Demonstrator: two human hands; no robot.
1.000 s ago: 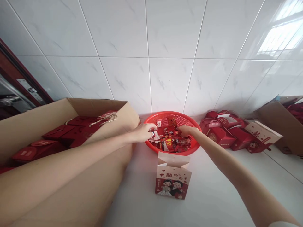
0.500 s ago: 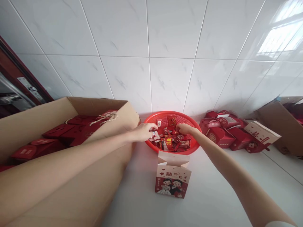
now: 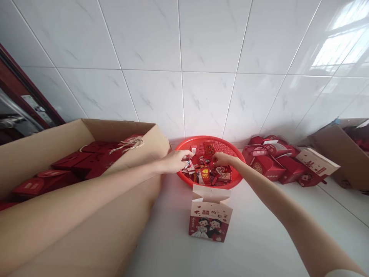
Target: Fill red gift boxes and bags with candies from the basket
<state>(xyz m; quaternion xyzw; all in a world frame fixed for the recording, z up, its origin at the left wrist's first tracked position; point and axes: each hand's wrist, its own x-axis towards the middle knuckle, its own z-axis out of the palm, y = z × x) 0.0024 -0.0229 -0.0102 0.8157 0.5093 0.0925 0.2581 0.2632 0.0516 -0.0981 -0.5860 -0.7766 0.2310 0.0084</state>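
A red plastic basket (image 3: 236,184) holds many small wrapped sweets (image 3: 205,175), mostly red. Over its left side, my left hand (image 3: 176,161) has its fingers curled together at some sweets; what they grip is too small to make out. Inside the right part of the basket, my right hand (image 3: 224,158) is closed with its fingertips down among the sweets, and anything in them is hidden. Just in front of the basket stands an open-topped red and white paper box (image 3: 210,223) printed with a cartoon couple.
At the left is a large cardboard carton (image 3: 121,215) with red boxes (image 3: 69,159) inside. Several closed red gift boxes (image 3: 268,167) stand right of the basket, beside a red and white box (image 3: 317,167). Another carton (image 3: 340,154) is at far right. A tiled wall (image 3: 207,100) rises behind.
My right hand has shifted slightly to the left among the sweets. My left hand is in nearly the same place, its fingers moved a little. The paper box has not moved.
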